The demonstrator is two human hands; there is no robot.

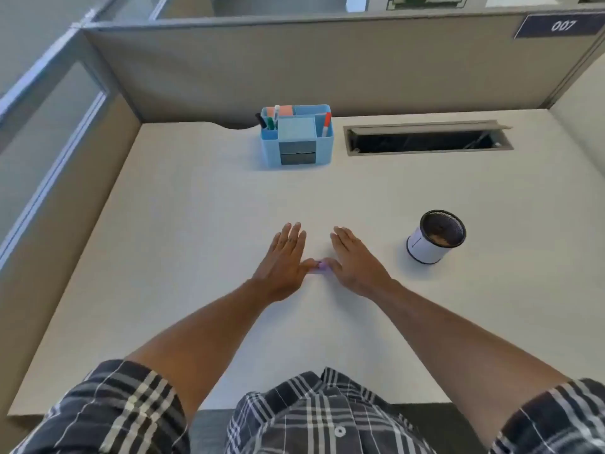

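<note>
Left hand [283,260] and right hand [355,262] lie flat on desk [183,224], fingers straight, close together, gripping nothing. Small purple object [320,266] sits on desk between both thumb tips, touching or nearly so; probably penned there to steady it. Mesh cup [437,237] stands near right hand.
</note>
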